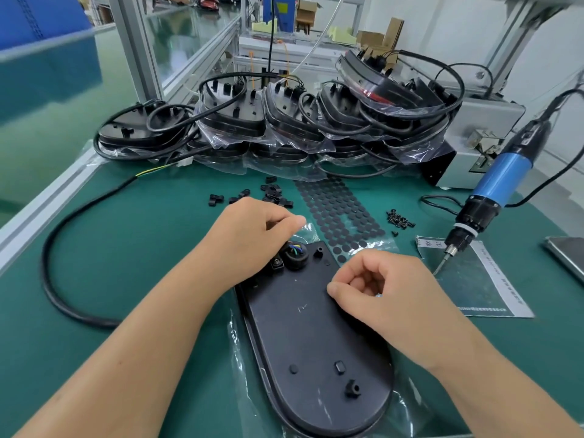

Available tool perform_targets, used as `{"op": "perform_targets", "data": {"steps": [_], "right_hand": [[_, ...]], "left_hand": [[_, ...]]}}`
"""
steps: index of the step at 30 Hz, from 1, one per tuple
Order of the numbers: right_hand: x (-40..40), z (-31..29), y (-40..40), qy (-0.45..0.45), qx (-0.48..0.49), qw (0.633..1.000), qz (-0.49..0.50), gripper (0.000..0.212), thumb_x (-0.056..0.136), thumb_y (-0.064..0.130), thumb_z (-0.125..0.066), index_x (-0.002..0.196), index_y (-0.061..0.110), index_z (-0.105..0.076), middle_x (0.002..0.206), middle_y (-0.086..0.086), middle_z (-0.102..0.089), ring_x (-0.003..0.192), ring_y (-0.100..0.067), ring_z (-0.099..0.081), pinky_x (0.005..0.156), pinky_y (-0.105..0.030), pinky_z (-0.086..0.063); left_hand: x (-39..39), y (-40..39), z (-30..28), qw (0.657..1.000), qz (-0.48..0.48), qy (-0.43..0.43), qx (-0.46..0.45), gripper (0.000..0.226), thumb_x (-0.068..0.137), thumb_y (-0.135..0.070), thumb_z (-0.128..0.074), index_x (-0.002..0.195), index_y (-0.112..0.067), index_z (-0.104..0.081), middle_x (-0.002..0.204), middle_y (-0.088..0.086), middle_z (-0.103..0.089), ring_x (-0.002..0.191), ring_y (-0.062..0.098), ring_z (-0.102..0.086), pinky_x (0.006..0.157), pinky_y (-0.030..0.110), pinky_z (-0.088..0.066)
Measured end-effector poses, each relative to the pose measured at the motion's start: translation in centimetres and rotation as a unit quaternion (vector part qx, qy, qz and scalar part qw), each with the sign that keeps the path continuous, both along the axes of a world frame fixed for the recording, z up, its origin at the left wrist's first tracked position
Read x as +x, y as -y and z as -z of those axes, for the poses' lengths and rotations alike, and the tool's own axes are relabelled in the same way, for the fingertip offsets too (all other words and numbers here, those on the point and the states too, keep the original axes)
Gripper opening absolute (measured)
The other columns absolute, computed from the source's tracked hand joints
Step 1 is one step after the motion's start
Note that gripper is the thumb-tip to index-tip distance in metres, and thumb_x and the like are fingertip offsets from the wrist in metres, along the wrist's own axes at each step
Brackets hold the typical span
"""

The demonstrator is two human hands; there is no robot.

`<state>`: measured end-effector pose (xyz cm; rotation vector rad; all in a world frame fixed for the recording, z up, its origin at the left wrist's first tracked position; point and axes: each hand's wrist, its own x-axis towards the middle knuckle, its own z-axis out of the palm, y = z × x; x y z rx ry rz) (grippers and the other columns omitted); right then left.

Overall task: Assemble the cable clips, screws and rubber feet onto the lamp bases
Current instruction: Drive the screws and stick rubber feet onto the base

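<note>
A person's two bare hands work over a black oval lamp base (pixel 316 336) lying underside up on clear plastic wrap on a green surface (pixel 142 235). The left hand (pixel 252 229) rests at the far end of the base beside a round black cable fitting (pixel 295 256) with coloured wires, its fingers curled and thumb pressed to forefinger; what it pinches, if anything, cannot be told. The right hand (pixel 376 289) sits on the base's right edge, fingers curled inward with thumb and forefinger together, any part between them hidden. A thick black cable (pixel 63 229) loops away to the left. Beyond the hands lie loose black cable clips (pixel 271 196), a sheet of round rubber feet (pixel 335 207) and a small heap of screws (pixel 400 217). A blue electric screwdriver (pixel 493 191) leans tip-down on a printed sheet (pixel 474 286) at right. Wrapped lamp bases (pixel 284 121) are stacked behind.
</note>
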<state>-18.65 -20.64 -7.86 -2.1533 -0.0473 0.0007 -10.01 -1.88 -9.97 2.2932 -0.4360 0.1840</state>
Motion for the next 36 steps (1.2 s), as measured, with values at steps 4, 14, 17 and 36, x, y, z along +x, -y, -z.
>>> {"op": "perform_targets", "data": {"steps": [4,14,17,36], "right_hand": [[1.1,-0.1,0.6,-0.07,0.024,0.997,0.007,0.022,0.073,0.022,-0.08,0.081,0.018,-0.06,0.066,0.006,-0.057,0.053,-0.004,-0.048,0.051,-0.017,-0.041],[2.1,-0.2,1.3,-0.207,0.088,0.974,-0.004,0.015,0.082,0.02,-0.074,0.081,0.018,-0.058,0.071,0.003,-0.055,0.059,-0.007,-0.05,0.047,-0.018,-0.042],[1.9,-0.6,1.6,-0.224,0.133,0.965,-0.008,0.009,0.086,0.02,-0.069,0.082,0.018,-0.061,0.075,0.004,-0.056,0.062,-0.007,-0.052,0.051,-0.019,-0.045],[0.3,-0.5,2.6,-0.119,-0.136,0.983,-0.017,0.05,0.066,0.079,-0.053,0.086,0.034,-0.059,0.074,0.01,-0.065,0.063,-0.004,-0.061,0.063,-0.027,-0.052]], "left_hand": [[-0.2,0.1,-0.2,1.0,-0.004,0.011,0.001,0.048,0.092,-0.045,-0.051,0.078,-0.001,-0.064,0.059,0.015,-0.044,0.051,0.009,-0.032,0.052,0.016,-0.034],[-0.3,0.3,-0.4,1.0,-0.02,0.017,0.012,0.047,0.095,-0.039,-0.052,0.08,0.005,-0.062,0.048,-0.006,-0.029,0.045,0.009,-0.028,0.05,0.014,-0.033],[-0.4,0.2,-0.4,1.0,-0.023,0.014,0.008,0.047,0.096,-0.039,-0.052,0.076,0.002,-0.064,0.048,-0.006,-0.028,0.045,0.009,-0.028,0.05,0.013,-0.033],[2.4,-14.6,0.0,0.854,-0.41,-0.094,0.305,0.027,0.095,-0.036,-0.056,0.114,-0.02,-0.065,0.118,0.015,-0.06,0.114,0.038,-0.05,0.085,0.042,-0.042]]}}
